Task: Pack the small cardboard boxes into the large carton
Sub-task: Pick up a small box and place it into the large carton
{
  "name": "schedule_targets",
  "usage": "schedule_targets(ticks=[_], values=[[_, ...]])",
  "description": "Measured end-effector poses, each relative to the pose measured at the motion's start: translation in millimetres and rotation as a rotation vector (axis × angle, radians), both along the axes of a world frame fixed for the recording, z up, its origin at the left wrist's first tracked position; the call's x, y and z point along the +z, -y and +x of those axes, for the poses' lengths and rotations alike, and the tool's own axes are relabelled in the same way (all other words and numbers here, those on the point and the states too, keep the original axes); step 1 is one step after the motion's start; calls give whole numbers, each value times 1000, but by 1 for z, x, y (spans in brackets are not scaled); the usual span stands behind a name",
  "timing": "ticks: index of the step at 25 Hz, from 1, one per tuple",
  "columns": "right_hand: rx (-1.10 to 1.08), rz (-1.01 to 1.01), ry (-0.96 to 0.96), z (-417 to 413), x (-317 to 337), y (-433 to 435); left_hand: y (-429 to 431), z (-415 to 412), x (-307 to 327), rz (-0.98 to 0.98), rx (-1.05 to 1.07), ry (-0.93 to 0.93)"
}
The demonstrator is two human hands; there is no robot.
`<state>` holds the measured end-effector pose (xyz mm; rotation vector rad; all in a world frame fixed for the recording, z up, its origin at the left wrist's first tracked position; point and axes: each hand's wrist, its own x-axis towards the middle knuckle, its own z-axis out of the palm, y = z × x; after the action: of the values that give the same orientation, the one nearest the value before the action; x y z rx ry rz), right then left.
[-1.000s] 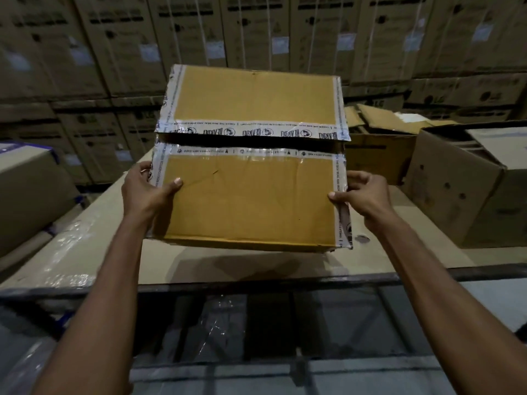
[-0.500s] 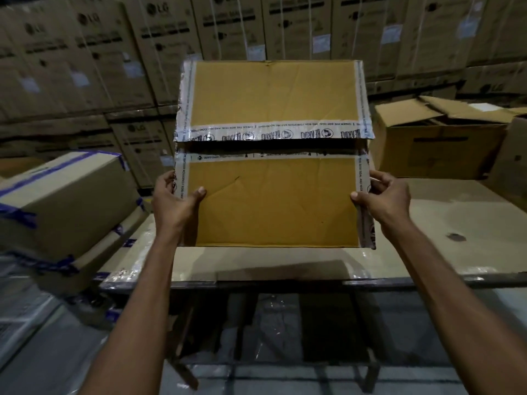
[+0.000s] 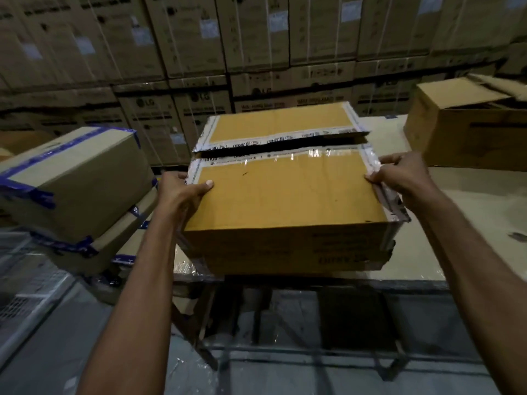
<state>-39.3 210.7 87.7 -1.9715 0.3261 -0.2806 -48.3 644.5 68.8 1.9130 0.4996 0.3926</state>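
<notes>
Head view, nearest us: our forearms reach up to the carton (image 3: 285,195), which sits at the near edge of the bench (image 3: 470,201). Our left hand (image 3: 182,192) grips the carton's left edge, with the thumb flat on the near top flap and the fingers (image 3: 178,175) curled over the side. Our right hand (image 3: 405,175) grips the carton's right edge, its fingers (image 3: 393,159) clamped on the taped corner of the same flap. A dark gap separates the carton's two top flaps. Left of the carton lie stacked boxes (image 3: 71,178) bound in blue tape. Beyond the carton to the right stands an open brown box (image 3: 467,124). Behind the carton rises a wall of stacked cartons (image 3: 256,38).
</notes>
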Motion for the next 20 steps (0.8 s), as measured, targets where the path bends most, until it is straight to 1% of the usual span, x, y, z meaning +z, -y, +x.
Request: schedule_targets(ticks=[2,4,7,9,14,18,20], values=[[3,-10,-68,13,-15,-13,-11,9,-12,-7,10,-54],[5,-38,-145,26,-38,-21,-20,16,-23,56,6,-145],[23,-83,-245,31,-65,-33,-29,23,-43,115,-33,-215],[4,-80,-259,38,-72,-36,-33,27,-51,122,-49,-239],[-11,-56,-250,50,-67,-45,-47,50,-49,182,-94,-263],[-38,-24,-280,46,-68,-55,-60,58,-49,254,-194,-258],[-47,-23,-303,43,-68,-61,-69,58,-48,224,-249,-240]])
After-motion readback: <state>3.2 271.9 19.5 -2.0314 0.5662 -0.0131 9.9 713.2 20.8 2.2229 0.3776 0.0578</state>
